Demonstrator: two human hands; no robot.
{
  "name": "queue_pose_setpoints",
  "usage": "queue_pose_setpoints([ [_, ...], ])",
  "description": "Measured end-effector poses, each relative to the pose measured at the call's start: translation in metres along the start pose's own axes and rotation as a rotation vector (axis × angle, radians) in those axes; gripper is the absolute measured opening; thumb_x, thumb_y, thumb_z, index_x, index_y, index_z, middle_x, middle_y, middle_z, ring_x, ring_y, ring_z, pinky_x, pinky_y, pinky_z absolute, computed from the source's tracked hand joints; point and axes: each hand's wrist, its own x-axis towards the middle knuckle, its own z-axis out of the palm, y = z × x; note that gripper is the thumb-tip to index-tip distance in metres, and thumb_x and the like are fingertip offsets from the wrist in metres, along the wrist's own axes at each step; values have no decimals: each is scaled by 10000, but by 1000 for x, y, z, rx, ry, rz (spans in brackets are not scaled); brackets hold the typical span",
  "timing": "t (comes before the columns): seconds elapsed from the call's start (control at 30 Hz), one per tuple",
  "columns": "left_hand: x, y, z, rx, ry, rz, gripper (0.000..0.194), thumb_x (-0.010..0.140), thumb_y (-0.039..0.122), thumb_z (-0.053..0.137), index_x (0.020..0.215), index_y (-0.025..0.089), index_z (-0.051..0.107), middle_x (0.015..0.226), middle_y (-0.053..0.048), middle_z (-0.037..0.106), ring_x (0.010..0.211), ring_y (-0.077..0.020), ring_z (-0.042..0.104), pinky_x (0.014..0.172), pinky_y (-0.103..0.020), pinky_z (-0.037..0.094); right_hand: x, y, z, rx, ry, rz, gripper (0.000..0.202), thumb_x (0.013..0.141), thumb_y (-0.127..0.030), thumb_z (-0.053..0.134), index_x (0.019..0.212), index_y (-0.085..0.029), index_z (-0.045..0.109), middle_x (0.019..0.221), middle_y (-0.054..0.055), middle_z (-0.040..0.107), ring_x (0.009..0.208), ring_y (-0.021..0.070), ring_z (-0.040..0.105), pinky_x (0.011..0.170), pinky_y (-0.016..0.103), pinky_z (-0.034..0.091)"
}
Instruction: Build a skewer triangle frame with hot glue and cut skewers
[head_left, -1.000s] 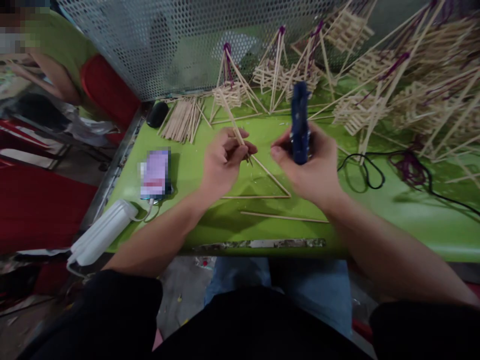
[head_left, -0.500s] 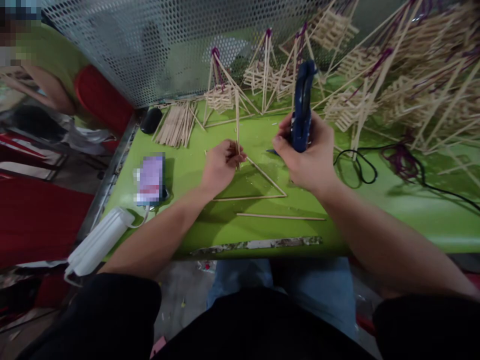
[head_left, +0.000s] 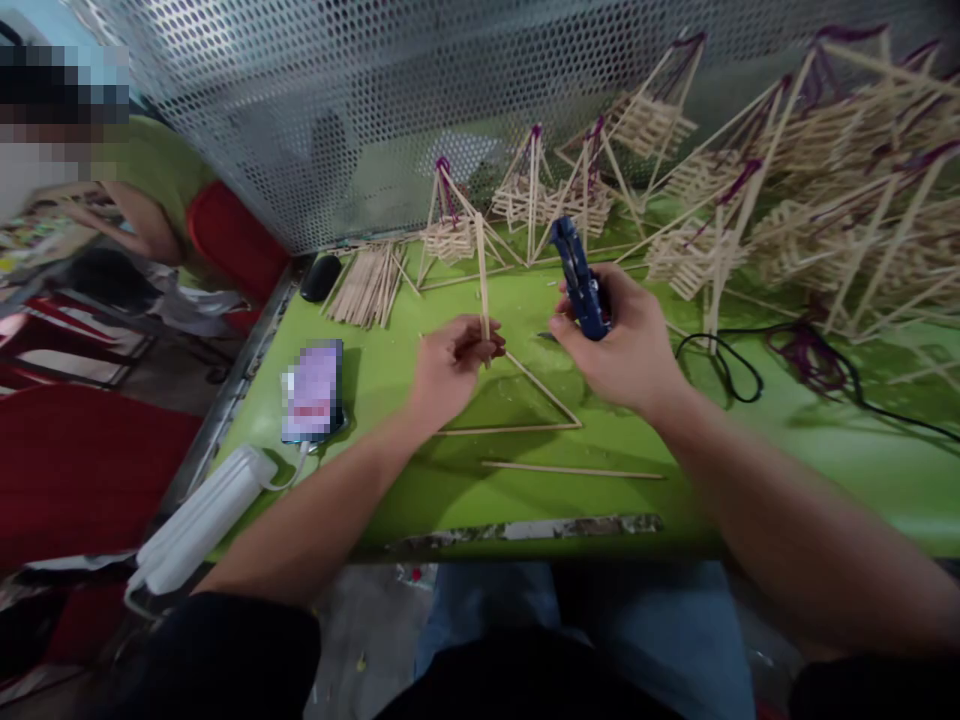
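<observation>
My left hand [head_left: 454, 370] is closed, with thumb and fingers pinching thin wooden sticks [head_left: 482, 270] that stand nearly upright. Just below that hand, more sticks [head_left: 544, 390] meet at a corner on the green tabletop, forming an angled frame partly hidden by the hand and forearm. In my right hand [head_left: 630, 335] is a blue hand tool [head_left: 577, 275], long and narrow, leaning up and to the left; its exact kind I cannot make out. A dark pointed tip [head_left: 546, 336] shows beside the right fingertips. One loose stick [head_left: 574, 470] lies nearer the front edge.
A bundle of sticks [head_left: 367, 285], a black mouse [head_left: 321, 278], a phone [head_left: 313, 390] and a white power strip [head_left: 206, 515] are at left. Stick pyramids with purple string [head_left: 446, 240] crowd the back and right. A black cord [head_left: 724, 365] loops at right. Another person [head_left: 154, 190] sits at far left.
The blue tool has tipped from upright to leaning left and come lower. My left hand keeps its pinch on the sticks. The whole scene has shifted down in view.
</observation>
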Motion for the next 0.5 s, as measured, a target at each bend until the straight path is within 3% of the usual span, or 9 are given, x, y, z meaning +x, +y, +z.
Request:
queue_pose_setpoints([
  [0.1, -6, 21, 2, 15, -25, 67, 139, 1000, 164, 792, 1133, 191, 825, 1031, -64, 871, 908, -190, 868, 852, -335, 730, 6, 4, -7, -132, -95, -43, 398, 851, -312, 776, 1237, -220, 745, 1050, 87, 815, 901, 296, 741, 843, 456, 587],
  [0.23, -11, 42, 4, 51, -62, 111, 81, 1009, 149, 776, 1067, 177, 825, 1068, -82, 875, 896, -191, 872, 847, -323, 741, 5, 7, -9, -305, -249, -222, 510, 813, -271, 740, 1318, -201, 764, 1226, 161, 823, 1058, 373, 764, 926, 501, 592],
  [0.33, -11, 47, 4, 91, -99, 141, 80, 1009, 139, 744, 1037, 172, 812, 1051, -89, 871, 906, -203, 875, 834, -319, 738, 1, 7, -7, -339, -296, -281, 520, 801, -247, 722, 1318, -211, 771, 1241, 156, 828, 1068, 374, 777, 937, 499, 601],
  [0.5, -11, 49, -1, 240, -162, 127, 141, 1012, 124, 701, 1005, 185, 828, 965, -79, 870, 873, -218, 873, 770, -312, 720, -2, 6, -4, -398, -325, -242, 564, 785, -250, 736, 1346, -221, 781, 1283, 165, 847, 1108, 412, 804, 1005, 560, 629],
])
